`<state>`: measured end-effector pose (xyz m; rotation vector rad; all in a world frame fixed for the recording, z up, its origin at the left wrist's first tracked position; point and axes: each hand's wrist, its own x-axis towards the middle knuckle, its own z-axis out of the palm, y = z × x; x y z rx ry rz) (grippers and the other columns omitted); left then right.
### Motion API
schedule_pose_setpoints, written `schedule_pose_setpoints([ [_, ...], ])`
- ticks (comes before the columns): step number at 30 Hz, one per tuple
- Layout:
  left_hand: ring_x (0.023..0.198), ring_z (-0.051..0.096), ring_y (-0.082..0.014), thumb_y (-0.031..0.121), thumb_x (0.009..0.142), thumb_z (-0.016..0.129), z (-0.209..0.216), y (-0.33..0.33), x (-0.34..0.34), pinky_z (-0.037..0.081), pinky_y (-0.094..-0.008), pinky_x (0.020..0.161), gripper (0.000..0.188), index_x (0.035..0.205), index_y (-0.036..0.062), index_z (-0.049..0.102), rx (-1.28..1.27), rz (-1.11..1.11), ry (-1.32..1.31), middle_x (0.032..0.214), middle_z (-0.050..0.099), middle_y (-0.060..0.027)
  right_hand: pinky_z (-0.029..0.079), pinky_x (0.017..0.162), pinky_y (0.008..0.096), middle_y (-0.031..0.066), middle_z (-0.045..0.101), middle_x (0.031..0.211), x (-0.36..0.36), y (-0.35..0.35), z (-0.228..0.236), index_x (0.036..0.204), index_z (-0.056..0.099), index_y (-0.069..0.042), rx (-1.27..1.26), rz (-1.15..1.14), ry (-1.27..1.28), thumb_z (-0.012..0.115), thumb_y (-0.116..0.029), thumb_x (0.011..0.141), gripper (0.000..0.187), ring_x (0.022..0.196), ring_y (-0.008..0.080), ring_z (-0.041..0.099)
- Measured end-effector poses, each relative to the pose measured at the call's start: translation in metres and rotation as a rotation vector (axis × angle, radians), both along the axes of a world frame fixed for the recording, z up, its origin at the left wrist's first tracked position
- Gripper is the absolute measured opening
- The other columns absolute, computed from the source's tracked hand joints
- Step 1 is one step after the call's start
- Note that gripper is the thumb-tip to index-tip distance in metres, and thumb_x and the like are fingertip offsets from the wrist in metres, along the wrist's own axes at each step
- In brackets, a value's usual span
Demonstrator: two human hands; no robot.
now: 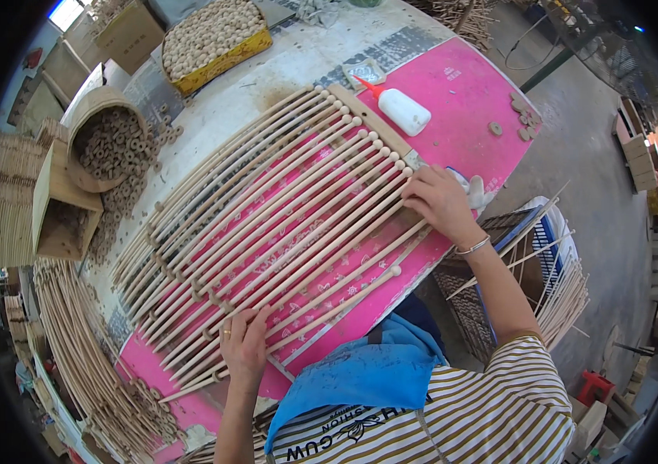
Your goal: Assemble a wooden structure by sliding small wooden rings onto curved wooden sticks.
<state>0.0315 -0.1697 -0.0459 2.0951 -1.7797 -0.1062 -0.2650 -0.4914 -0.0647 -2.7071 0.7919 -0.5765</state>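
Observation:
A row of long wooden sticks point(298, 224) lies side by side across the pink table mat point(460, 85), with round ball ends to the upper right and rings near the lower-left ends. My right hand point(441, 203) is closed at the ball end of the nearest sticks, its fingertips pinching one. Lower down, my left hand point(245, 344) has its fingers curled over the sticks near their ringed ends. One stick with a ball end point(395, 271) lies apart on my side of the row. A wooden bar point(375, 124) lies along the ball ends.
A white squeeze bottle with a red nozzle point(404, 112) lies beyond the bar. Left stands a tipped round container of wooden rings point(116, 147). A yellow tray of wooden balls point(221, 58) is at the back. A blue crate point(549, 240) with sticks stands right of the table.

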Motion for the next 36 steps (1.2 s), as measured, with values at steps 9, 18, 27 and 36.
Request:
schedule_pose_setpoints([
  [9,0.098,0.061,-0.0303,-0.001,0.093,0.062,0.006,0.045,0.033,0.049,-0.0378,0.082,0.025,0.116,0.0023,0.071,-0.121,0.374,0.203,0.106,0.064,-0.0135,0.049,0.082,0.0404,0.0073,0.06,0.092,-0.028,0.031,0.022,0.091,0.067,-0.007,0.08,-0.013,-0.008,0.075,-0.009,0.077,0.016,0.094,0.0293,0.059],
  [18,0.095,0.062,-0.0255,0.013,0.079,0.079,0.004,0.06,-0.014,0.048,-0.0375,0.081,0.032,0.111,0.0126,0.075,-0.006,0.065,-0.01,0.104,0.066,-0.0053,0.047,0.081,0.0401,0.0062,0.062,0.093,-0.006,0.024,0.007,0.087,0.066,-0.009,-0.079,-0.034,-0.043,0.072,-0.012,0.08,0.01,0.091,0.0277,0.059],
  [27,0.085,0.06,-0.0216,0.004,0.078,0.067,-0.019,0.028,-0.039,0.049,-0.0349,0.075,0.04,0.116,0.0151,0.075,-0.01,-0.092,-0.034,0.095,0.063,-0.0025,0.041,0.091,0.0419,0.0043,0.063,0.108,-0.045,0.034,0.018,0.103,0.068,-0.012,-0.147,-0.378,-0.103,0.078,-0.018,0.078,0.028,0.105,0.0262,0.058],
  [36,0.084,0.058,-0.0211,0.006,0.085,0.062,-0.031,-0.033,-0.069,0.049,-0.0342,0.073,0.041,0.124,0.0139,0.073,-0.054,-0.174,-0.076,0.098,0.059,-0.0026,0.045,0.1,0.0461,0.0097,0.059,0.133,-0.071,0.041,0.002,0.119,0.068,-0.014,-0.023,-0.548,-0.103,0.077,-0.011,0.074,0.046,0.123,0.0337,0.055],
])
